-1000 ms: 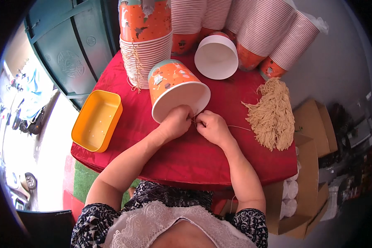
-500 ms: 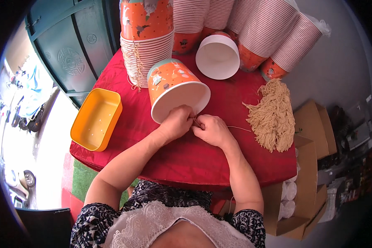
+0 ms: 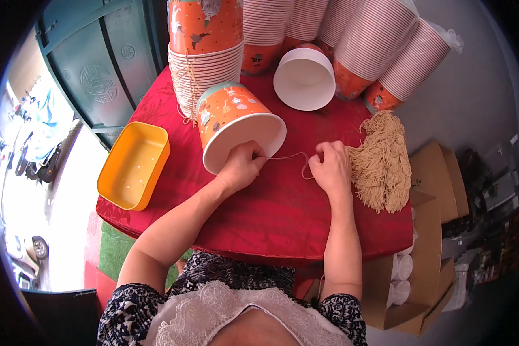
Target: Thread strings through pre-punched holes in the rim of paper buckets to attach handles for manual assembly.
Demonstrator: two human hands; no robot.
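Left hand [image 3: 242, 166]: fingers closed on the rim of an orange paper bucket [image 3: 233, 124] lying on its side with its white mouth toward the person, pinching one end of a thin tan string [image 3: 288, 155] there. Right hand [image 3: 330, 167]: just right of the left, fingers closed on the other end of the string, which runs taut between the two hands; a heap of tan strings [image 3: 380, 161] touches its outer side. Beyond both hands on the red table [image 3: 259, 213]: stacked buckets [image 3: 205, 63], one white-mouthed bucket [image 3: 304, 78]; a yellow tray [image 3: 134, 164] lies left of the left hand.
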